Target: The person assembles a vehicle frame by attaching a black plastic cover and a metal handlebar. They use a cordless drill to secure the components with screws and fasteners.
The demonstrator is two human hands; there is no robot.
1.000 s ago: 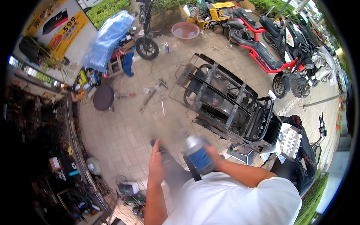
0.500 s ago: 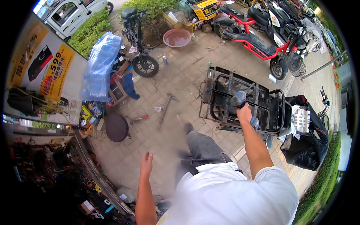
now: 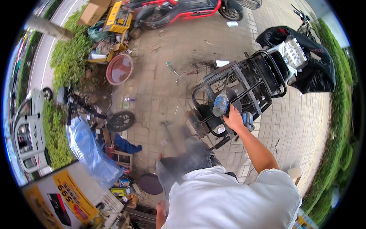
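Forearm (image 3: pixel 257 147) slanting up and to the left from the sleeve of a white shirt (image 3: pixel 228 198), the right hand (image 3: pixel 233 119) reaches out with its back turned upward. Its grip is closed around the handle of a blue-and-grey cordless drill (image 3: pixel 220 105); the drill's head sits left of the knuckles and the battery base (image 3: pixel 248 121) shows right of the hand. The drill is over the lower-left part of a black metal frame (image 3: pixel 263 93); whether it touches the bars cannot be told. The left hand (image 3: pixel 161 208) hangs low by the body, near a round, dark stool (image 3: pixel 150 183); it is small and indistinct, its forearm running off the lower edge, and whether its grip is open or closed cannot be told.

The palm side of the right hand is hidden, and the drill's tip is hard to make out. Motion smears the grey trousers (image 3: pixel 183 166) and a long tool (image 3: pixel 168 131) on the brick paving (image 3: pixel 164 99). A red scooter (image 3: pixel 190 7) is cut off above.

Rounded tubes, flat grey crossbars and a coil spring (image 3: pixel 231 78) make up the frame. Crinkled, translucent blue plastic (image 3: pixel 89 149) lies left, below a wide reddish basin (image 3: pixel 119 69).
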